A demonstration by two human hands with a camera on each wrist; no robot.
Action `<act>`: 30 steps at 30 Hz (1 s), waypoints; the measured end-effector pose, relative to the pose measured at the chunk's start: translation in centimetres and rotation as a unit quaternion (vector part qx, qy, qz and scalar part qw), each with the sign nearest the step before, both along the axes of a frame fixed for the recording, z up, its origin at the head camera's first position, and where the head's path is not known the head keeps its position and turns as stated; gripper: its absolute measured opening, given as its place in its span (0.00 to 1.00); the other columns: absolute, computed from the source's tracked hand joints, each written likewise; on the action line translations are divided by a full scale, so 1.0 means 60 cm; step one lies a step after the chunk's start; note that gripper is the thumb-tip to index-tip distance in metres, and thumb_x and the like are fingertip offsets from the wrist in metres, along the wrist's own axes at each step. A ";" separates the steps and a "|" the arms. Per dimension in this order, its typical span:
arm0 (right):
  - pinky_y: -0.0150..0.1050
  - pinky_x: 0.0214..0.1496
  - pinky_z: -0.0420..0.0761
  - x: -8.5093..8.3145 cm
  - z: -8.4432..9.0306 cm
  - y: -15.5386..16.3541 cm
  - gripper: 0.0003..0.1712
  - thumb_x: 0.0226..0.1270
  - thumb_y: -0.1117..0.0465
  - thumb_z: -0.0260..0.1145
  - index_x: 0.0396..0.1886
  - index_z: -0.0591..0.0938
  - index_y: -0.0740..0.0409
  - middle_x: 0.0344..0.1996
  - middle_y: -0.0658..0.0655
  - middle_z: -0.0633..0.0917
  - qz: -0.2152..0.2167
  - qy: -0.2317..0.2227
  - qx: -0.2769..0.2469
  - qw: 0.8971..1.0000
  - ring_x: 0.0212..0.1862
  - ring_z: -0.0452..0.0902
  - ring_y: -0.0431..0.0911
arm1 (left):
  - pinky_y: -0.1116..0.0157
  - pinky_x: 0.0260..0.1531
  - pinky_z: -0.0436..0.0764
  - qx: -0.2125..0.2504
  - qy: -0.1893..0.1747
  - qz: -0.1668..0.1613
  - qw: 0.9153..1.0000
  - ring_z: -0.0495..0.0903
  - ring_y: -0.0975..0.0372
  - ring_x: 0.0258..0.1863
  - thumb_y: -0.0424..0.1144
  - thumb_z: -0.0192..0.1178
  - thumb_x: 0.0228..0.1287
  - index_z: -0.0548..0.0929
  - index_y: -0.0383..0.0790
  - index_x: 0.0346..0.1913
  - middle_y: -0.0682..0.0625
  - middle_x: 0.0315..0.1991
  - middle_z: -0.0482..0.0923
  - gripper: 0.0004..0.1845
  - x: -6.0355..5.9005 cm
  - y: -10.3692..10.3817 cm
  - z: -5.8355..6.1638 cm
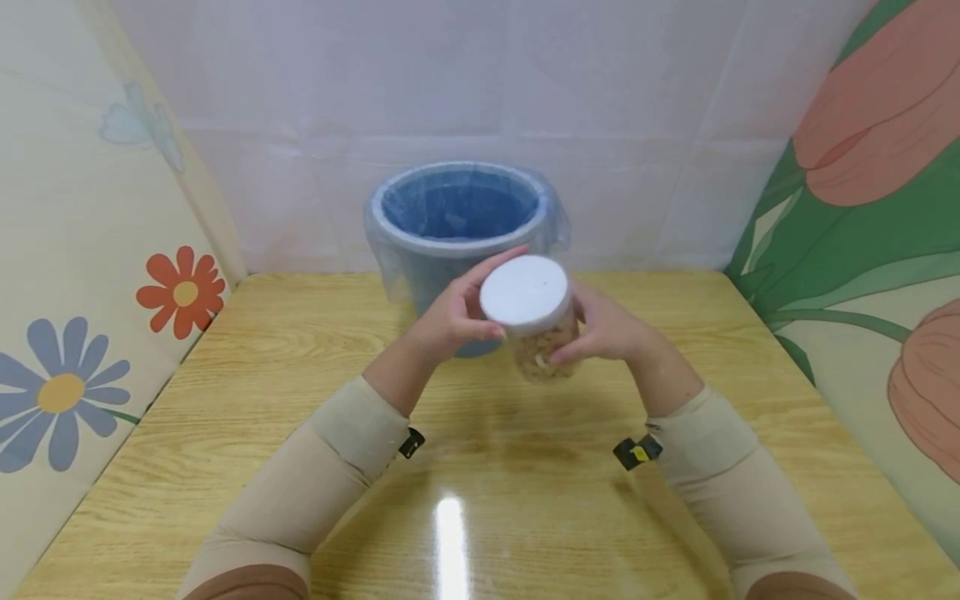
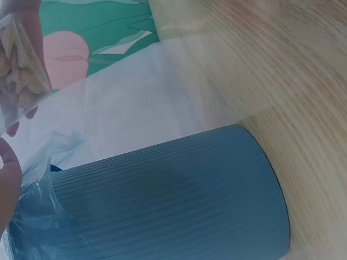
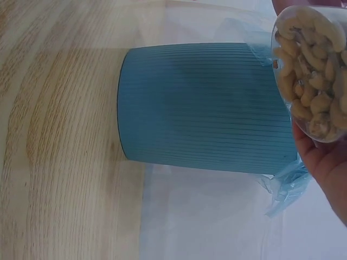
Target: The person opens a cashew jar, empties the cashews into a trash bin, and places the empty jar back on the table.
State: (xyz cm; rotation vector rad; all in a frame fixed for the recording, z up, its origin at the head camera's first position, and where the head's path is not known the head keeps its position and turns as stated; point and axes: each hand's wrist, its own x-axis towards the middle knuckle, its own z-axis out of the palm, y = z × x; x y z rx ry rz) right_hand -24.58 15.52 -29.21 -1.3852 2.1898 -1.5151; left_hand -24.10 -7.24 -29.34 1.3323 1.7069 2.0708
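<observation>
A clear jar (image 1: pixel 542 354) of cashews with a white lid (image 1: pixel 525 292) is held up between both hands, in front of a blue bin (image 1: pixel 431 275). My left hand (image 1: pixel 457 312) grips the lid from the left, thumb on its near edge and fingers round its far side. With the right hand (image 1: pixel 611 325) I hold the jar's body from the right, thumb on the front. Cashews (image 3: pixel 314 70) show through the jar in the right wrist view. Only part of the jar (image 2: pixel 21 70) appears at the left edge of the left wrist view.
The ribbed bin (image 3: pixel 200 108) stands on the wood-grain table (image 1: pixel 300 333) near the back, lined with a thin translucent bag (image 2: pixel 40 216) folded over its rim. A white sheet (image 1: pixel 637 183) hangs behind. Flower-painted panels (image 1: pixel 82 250) flank the table on both sides.
</observation>
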 end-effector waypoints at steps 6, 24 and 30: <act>0.49 0.65 0.62 -0.002 -0.002 -0.004 0.54 0.36 0.68 0.76 0.66 0.58 0.61 0.59 0.59 0.69 -0.031 0.003 0.006 0.999 0.60 0.63 0.50 | 0.57 0.57 0.70 0.008 -0.007 0.029 1.000 0.67 0.52 0.57 0.55 0.74 0.35 0.53 0.33 0.69 0.36 0.62 0.60 0.60 0.000 0.003 -0.002; 0.51 0.65 0.61 0.027 0.025 -0.026 0.53 0.37 0.71 0.76 0.66 0.59 0.65 0.58 0.64 0.69 -0.128 -0.009 0.033 0.991 0.61 0.63 0.55 | 0.58 0.59 0.68 0.029 0.002 0.133 0.991 0.65 0.53 0.59 0.57 0.73 0.32 0.58 0.35 0.68 0.40 0.64 0.62 0.58 0.002 0.007 -0.009; 0.50 0.65 0.61 0.006 0.001 -0.019 0.55 0.36 0.65 0.79 0.67 0.60 0.58 0.59 0.58 0.70 -0.140 -0.004 0.035 0.990 0.61 0.64 0.51 | 0.59 0.57 0.70 0.035 0.003 0.133 0.990 0.66 0.53 0.58 0.56 0.73 0.33 0.58 0.35 0.68 0.40 0.63 0.62 0.57 0.003 0.007 -0.007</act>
